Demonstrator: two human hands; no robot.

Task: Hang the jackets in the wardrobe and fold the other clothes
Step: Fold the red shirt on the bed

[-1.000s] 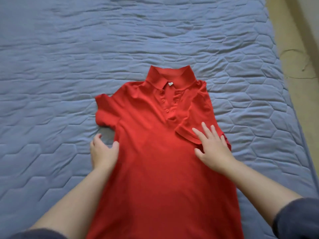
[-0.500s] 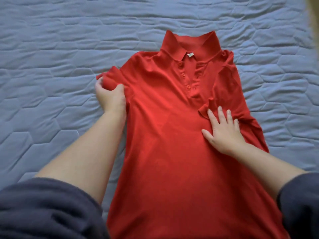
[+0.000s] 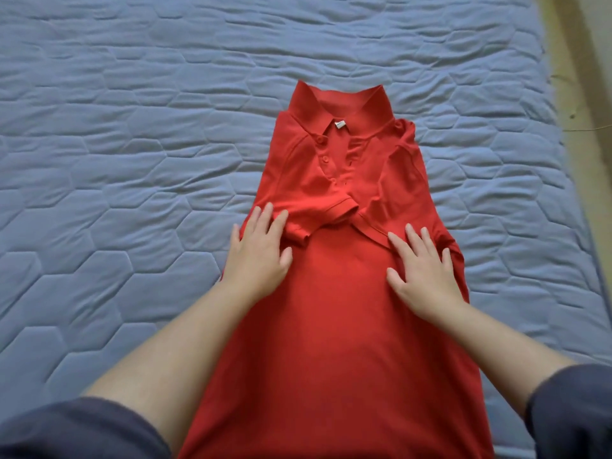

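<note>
Red polo shirt (image 3: 334,309) lies under left hand (image 3: 258,260) and right hand (image 3: 427,276), both pressing flat with straight fingers and gripping nothing; folded-in sleeves (image 3: 318,213) lie just ahead of them.

We see a polo shirt (image 3: 344,309) in one plain, strong red. Its collar (image 3: 341,101) and its buttons (image 3: 325,158) have the same red as the body, and in the shaded folds this red looks a little darker. The small label (image 3: 339,124) inside the collar is white. The bed cover (image 3: 132,160) is a soft grey-blue, and its stitching draws a pattern of hexagons that repeats over the whole surface. The person's two sleeves (image 3: 66,429) are both a plain dark blue-grey. The floor (image 3: 583,77) at the right edge is a pale yellowish beige.
</note>
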